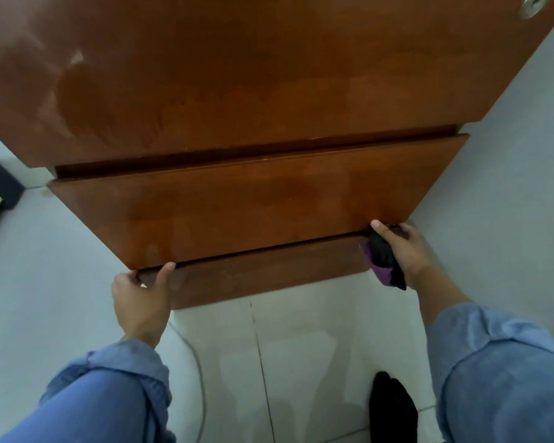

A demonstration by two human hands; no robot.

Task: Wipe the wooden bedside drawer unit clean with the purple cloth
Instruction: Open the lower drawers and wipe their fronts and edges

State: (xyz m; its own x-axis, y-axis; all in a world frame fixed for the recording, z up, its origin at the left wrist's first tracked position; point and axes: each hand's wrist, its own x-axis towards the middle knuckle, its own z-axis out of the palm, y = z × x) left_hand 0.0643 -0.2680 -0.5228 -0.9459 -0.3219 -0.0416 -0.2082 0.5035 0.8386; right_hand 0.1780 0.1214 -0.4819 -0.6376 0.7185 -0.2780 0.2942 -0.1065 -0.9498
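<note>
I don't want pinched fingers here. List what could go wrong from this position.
1. The left hand curls its fingers over the left end of the lower drawer front, right under the upper drawer front; if either drawer shifts, they could get pinched.
2. The right hand presses the purple cloth at the narrow gap between the drawers; the cloth may snag there.
3. A cable lies on the floor near the knees and could catch.

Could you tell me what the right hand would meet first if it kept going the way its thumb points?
Most likely the upper drawer front: the right hand, holding the purple cloth, points up-left at the drawer's lower right corner, apparently already touching its bottom edge, though depth is unclear.
</note>
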